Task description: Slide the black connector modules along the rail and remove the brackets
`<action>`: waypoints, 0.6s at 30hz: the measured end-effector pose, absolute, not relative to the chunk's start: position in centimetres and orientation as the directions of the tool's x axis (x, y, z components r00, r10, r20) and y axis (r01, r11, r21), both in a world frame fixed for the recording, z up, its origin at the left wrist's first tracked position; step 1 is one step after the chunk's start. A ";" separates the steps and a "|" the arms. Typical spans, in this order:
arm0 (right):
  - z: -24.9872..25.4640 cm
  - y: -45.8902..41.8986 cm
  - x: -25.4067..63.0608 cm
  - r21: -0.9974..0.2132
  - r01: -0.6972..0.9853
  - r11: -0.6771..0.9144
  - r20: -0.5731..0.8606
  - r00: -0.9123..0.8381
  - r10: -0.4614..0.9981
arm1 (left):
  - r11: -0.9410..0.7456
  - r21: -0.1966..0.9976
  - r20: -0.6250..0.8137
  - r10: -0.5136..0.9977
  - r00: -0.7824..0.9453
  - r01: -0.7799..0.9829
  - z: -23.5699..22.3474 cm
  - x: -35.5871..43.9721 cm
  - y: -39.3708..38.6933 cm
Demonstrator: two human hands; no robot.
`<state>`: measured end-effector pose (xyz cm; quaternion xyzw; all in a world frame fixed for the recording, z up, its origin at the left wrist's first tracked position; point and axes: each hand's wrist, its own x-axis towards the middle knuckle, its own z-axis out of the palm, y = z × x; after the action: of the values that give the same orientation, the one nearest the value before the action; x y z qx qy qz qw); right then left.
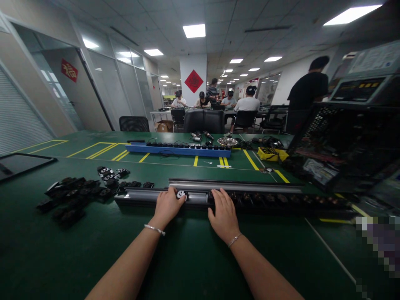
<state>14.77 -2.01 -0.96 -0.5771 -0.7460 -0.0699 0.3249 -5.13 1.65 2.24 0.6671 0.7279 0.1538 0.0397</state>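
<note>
A long black metal channel rail [134, 195] lies across the bench in front of me. My left hand [168, 205] is closed around a small black-and-white module [181, 194] at the rail's middle; whether it sits fully inside the channel I cannot tell. My right hand [224, 214] lies over the rail just right of a bare stretch, fingers stretched out on a black module [211, 196] partly hidden beneath them. Farther right, a row of similar black modules [265, 198] fills the channel. A second rail or cover strip [237, 186] runs parallel behind it.
Loose black modules [78, 191] are heaped at the left. Farther back stand a blue tray rail [178, 150], a metal bowl [227, 142] and a yellow packet [271, 154]. An opened computer case [340, 141] stands at right. Several people sit or stand beyond the green bench [175, 258].
</note>
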 end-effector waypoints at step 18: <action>-1.0 -2.0 14.9 -0.268 0.908 0.323 0.565 -0.124 0.816 | 0.090 0.295 0.077 0.990 -0.117 0.951 3.1 -8.0 1.6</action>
<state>14.85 -2.02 -0.99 -0.5776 -0.7461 -0.0711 0.3234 -7.98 1.57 3.08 0.6606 0.7347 0.1372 0.0707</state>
